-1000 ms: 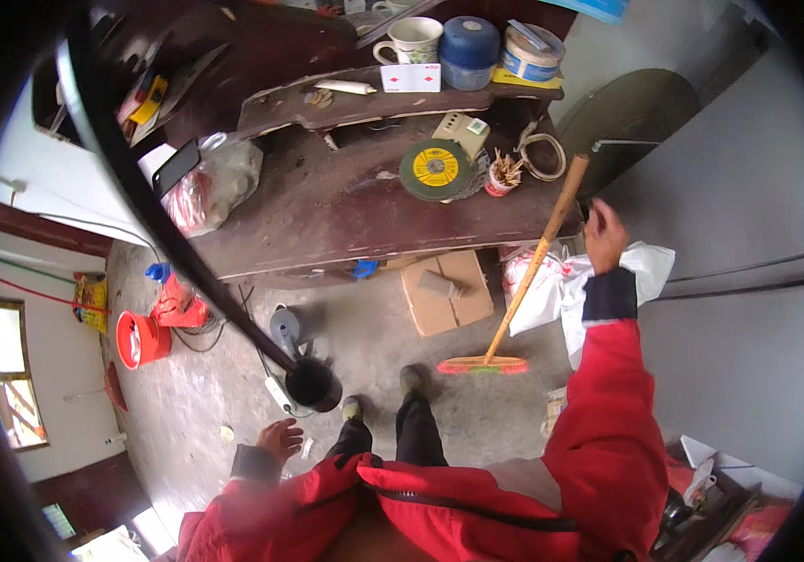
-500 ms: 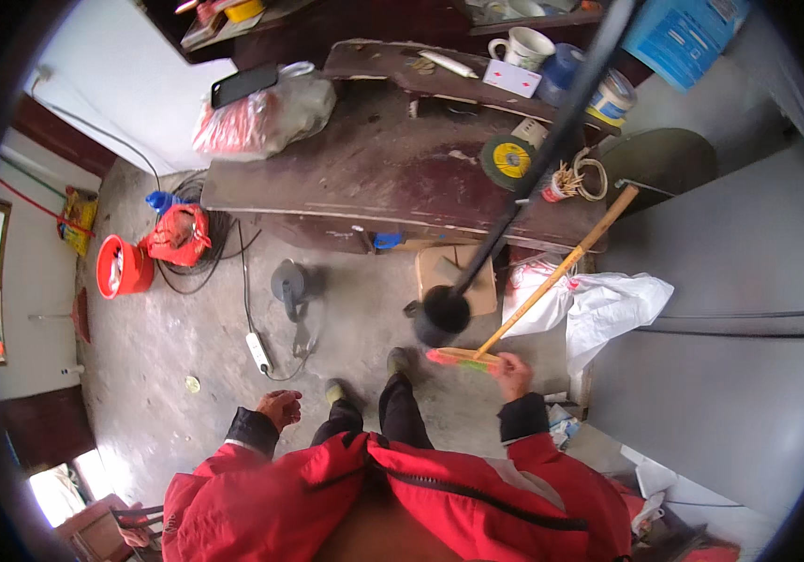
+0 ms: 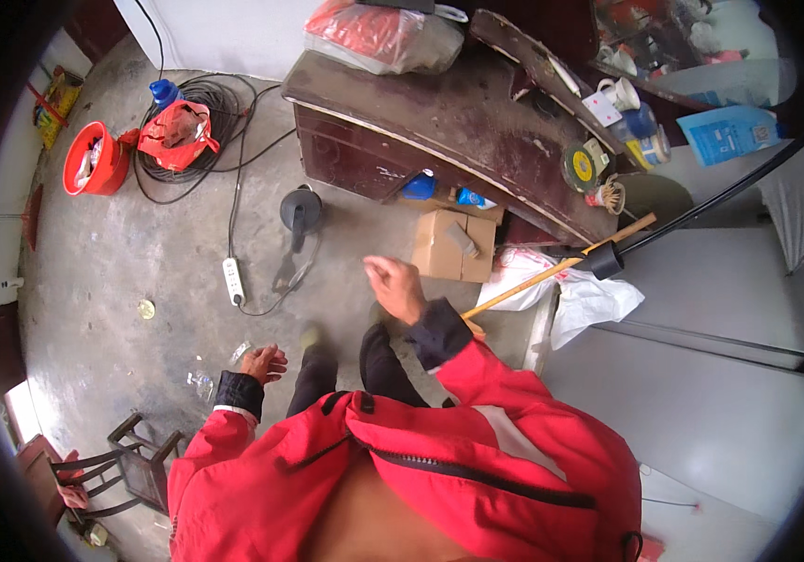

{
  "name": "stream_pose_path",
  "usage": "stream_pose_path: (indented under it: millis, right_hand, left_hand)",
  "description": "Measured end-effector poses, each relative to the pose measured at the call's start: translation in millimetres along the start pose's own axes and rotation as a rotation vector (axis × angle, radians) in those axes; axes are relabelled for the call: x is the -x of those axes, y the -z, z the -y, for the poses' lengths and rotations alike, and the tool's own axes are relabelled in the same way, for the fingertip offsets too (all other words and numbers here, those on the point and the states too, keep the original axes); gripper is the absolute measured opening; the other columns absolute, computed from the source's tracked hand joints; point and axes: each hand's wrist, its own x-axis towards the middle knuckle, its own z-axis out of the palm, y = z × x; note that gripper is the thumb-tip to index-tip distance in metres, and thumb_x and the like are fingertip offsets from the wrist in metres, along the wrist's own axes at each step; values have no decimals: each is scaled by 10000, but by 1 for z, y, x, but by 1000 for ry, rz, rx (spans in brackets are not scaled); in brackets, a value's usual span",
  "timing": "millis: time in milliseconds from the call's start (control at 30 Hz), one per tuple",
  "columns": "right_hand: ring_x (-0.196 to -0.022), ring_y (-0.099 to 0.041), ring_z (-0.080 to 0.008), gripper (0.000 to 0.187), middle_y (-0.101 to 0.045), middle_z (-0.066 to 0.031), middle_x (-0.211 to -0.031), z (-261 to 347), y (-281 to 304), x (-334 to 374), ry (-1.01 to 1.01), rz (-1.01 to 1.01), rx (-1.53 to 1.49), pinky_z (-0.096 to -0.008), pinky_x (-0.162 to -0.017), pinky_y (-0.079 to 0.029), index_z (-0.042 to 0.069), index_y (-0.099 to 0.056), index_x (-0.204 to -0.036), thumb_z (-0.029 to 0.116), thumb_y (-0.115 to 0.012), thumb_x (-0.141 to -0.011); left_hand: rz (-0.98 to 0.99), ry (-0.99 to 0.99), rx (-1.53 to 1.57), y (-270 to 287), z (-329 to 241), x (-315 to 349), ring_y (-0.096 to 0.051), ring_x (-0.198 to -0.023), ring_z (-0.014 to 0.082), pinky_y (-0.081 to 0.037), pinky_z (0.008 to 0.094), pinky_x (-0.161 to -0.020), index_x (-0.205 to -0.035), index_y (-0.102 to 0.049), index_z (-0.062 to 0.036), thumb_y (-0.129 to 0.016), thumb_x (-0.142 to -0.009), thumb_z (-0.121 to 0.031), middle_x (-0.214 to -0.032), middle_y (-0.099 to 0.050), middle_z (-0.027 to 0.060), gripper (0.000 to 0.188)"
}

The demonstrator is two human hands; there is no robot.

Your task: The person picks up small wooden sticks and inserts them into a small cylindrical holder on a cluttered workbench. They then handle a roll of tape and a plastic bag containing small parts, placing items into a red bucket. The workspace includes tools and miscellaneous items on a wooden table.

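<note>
My right hand [image 3: 396, 288] is raised over the floor in front of my feet, fingers loosely bent and apart, with nothing in it. Lower on the left, my left hand [image 3: 264, 363] hangs empty with its fingers apart. A brush with a long yellow wooden handle [image 3: 552, 272] leans against the desk to the right of my right forearm; that sleeve hides most of its head. Ahead of my hands, a dark grey kettle-like pot [image 3: 301, 212] stands on the floor. Near it lies a white power strip [image 3: 233, 281] with cords.
A dark wooden desk [image 3: 346, 112] crosses the far side, a cardboard box [image 3: 444, 245] below it. White plastic bags [image 3: 598, 304] lie by a grey panel [image 3: 683, 375]. A black rod [image 3: 720, 192] slants at right. A red bucket [image 3: 95, 161], coiled cable [image 3: 224, 103] and wooden chair [image 3: 140, 464] are left.
My right hand has left the brush head and moved left and up. The view has turned toward the left, and the black rod now appears farther right. My left hand remains empty.
</note>
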Motion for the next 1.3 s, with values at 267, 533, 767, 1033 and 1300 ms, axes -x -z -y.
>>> stream_pose_path:
  millis: [267, 533, 767, 1033, 1300]
  right_hand:
    - [-901, -631, -393, 218, -647, -214, -941, -8, 57, -185, 15, -405, 672, -470, -803, -505, 25, -646, -979, 156, -631, -805]
    - [-1082, -590, -336, 423, -589, -171, -1177, -110, 198, -277, -459, -442, 1346, -470, -896, -504, 59, -571, -1148, 250, -666, -782]
    - [-1178, -569, -391, 624, -564, -231, -1297, -178, 288, -319, -697, -103, 1536, -522, -969, -454, 115, -427, -1370, 322, -636, -820]
    - [-950, -657, -381, 347, -685, -225, -1029, -309, 415, -355, -177, -45, 1534, -468, -836, -504, 15, -630, -1154, 170, -531, -860]
    - [-956, -655, -390, 313, -690, -215, -1002, -301, 391, -365, -349, 40, 1484, -471, -835, -509, 51, -674, -1069, 223, -532, -850]
  left_hand:
    - [-40, -55, 152, 26, 32, -14, -669, -744, 210, -518, 346, -608, -1102, -621, -80, -582, -936, -354, -884, -678, 66, 323]
    - [-114, 20, 293, 24, 68, -39, -672, -716, 230, -523, 356, -592, -1091, -617, -80, -587, -913, -323, -903, -689, 93, 302]
    - [-186, 164, 206, 3, 65, -64, -681, -747, 238, -530, 351, -588, -1097, -611, -45, -564, -935, -319, -925, -686, 120, 321]
    - [-231, 93, 165, -41, 44, -86, -657, -716, 192, -531, 326, -630, -986, -678, 6, -571, -936, -293, -819, -678, 74, 322]
    - [-353, 146, 192, -45, 34, -54, -663, -694, 187, -537, 321, -607, -971, -682, 6, -586, -924, -270, -821, -691, 82, 296]
